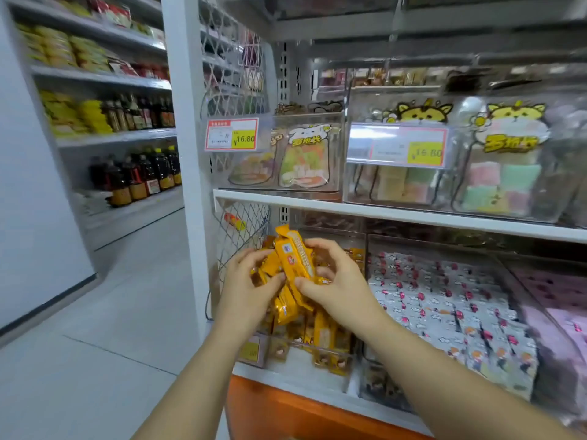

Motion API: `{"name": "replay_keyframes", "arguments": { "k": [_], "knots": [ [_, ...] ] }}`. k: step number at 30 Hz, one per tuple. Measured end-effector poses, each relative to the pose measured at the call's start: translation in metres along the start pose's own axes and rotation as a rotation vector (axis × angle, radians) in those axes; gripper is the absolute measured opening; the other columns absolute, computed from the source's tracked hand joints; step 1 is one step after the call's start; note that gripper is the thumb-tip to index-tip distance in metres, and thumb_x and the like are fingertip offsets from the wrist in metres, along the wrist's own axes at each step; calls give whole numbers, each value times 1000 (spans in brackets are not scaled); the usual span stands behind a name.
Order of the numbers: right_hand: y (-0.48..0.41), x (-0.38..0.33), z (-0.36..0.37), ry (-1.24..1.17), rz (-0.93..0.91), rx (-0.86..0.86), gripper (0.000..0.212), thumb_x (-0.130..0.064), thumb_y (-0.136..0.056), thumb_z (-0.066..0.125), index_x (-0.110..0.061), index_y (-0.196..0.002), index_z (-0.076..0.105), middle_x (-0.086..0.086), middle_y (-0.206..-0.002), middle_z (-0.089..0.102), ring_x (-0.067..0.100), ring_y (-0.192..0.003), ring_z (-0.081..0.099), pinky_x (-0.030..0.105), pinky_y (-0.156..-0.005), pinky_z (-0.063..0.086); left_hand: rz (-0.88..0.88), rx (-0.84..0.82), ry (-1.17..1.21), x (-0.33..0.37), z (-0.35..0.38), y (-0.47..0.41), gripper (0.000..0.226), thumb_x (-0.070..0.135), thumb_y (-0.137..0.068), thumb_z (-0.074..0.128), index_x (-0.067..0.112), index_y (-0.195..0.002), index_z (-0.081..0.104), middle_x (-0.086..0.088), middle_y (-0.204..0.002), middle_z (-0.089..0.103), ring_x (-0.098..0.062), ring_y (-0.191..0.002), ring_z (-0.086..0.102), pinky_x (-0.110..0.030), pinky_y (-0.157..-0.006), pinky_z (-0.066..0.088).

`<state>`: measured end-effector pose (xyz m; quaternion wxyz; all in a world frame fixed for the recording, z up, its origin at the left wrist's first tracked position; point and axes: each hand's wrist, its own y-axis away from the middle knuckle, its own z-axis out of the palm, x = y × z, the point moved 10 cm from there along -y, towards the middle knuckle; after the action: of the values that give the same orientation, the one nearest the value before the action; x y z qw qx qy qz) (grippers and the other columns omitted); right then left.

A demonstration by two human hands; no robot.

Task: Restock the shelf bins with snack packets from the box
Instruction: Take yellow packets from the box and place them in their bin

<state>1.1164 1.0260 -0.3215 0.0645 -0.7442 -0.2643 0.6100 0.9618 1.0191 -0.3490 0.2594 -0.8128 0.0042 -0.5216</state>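
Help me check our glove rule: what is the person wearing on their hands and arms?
The left hand and right hand are bare: no gloves, rings or watch showing. The left forearm and right forearm are uncovered to the picture's edge, no sleeve in view.

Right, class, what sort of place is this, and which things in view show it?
Most likely a grocery shop: a price tag on a clear shelf bin, bottles lined along aisle shelving, and yellow snack packets.

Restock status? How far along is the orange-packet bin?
Done: the clear bin already holds orange packets at its front. In hand: left hand and right hand grip a bunch above it. Left: setting these in; the box is out of view, remaining stock unknown.
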Motion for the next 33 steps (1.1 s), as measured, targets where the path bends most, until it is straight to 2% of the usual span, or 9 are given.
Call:
{"name": "replay_keyframes", "arguments": {
  "k": [3,6,11,13,15,18,22,27,33],
  "knots": [
    [0,20,-1,111,122,-82,55,-7,-78,73,-37,-114,45,-13,-104,53,-7,-72,61,19,-65,53,7,-166,-99,-12,16,-7,43,45,-63,78,40,-100,57,3,-133,42,-10,-120,47,-36,-105,41],
    [-8,32,-5,405,157,-208,64,-22,-78,72,-42,-125,34,-22,-101,47,-1,-90,56,17,-77,49,26,-339,-151,-25,37,-14,52,64,-50,66,41,-96,58,8,-126,44,-4,-118,46,-34,-105,41],
    [-26,44,4,728,140,-436,72,-43,-73,74,-37,-134,36,-14,-119,49,7,-109,47,23,-88,42,72,-607,-326,-23,65,-19,36,37,-68,82,44,-78,49,19,-106,45,9,-97,45,-8,-82,34],
    [-34,52,3,724,187,-464,71,-45,-70,75,-38,-131,39,-13,-120,52,8,-107,50,25,-87,47,83,-686,-389,-25,76,-20,31,36,-71,80,42,-78,50,19,-95,45,5,-86,45,-10,-71,33],
    [-36,54,-1,662,229,-464,69,-38,-72,75,-39,-129,38,-15,-111,55,5,-99,53,23,-81,49,50,-753,-406,-26,84,-17,34,38,-72,79,37,-98,59,14,-102,49,-3,-97,48,-19,-82,40],
    [-33,47,-8,585,247,-442,68,-33,-72,75,-45,-126,35,-20,-97,54,1,-88,56,21,-72,49,37,-762,-458,-21,86,-17,47,37,-74,78,26,-115,56,8,-112,46,-8,-103,44,-23,-88,38],
    [-23,46,-18,656,267,-439,51,-32,-71,74,-43,-109,41,-12,-93,60,8,-82,58,38,-70,54,42,-754,-459,-18,92,-12,38,28,-79,75,37,-105,50,7,-107,42,-8,-93,44,-22,-78,37],
    [-7,40,-24,749,297,-376,47,-23,-72,74,-32,-105,41,-6,-78,56,11,-67,53,30,-54,45,51,-657,-357,-21,82,3,34,14,-80,71,36,-102,57,7,-97,55,-8,-79,50,-20,-63,41],
    [11,23,-24,895,245,-224,53,-19,-73,75,-26,-108,36,-3,-80,52,16,-73,51,33,-61,41,42,-498,-164,-21,49,26,47,-9,-77,62,36,-88,54,9,-98,58,-22,-89,60,-35,-77,52]
  ]
}}
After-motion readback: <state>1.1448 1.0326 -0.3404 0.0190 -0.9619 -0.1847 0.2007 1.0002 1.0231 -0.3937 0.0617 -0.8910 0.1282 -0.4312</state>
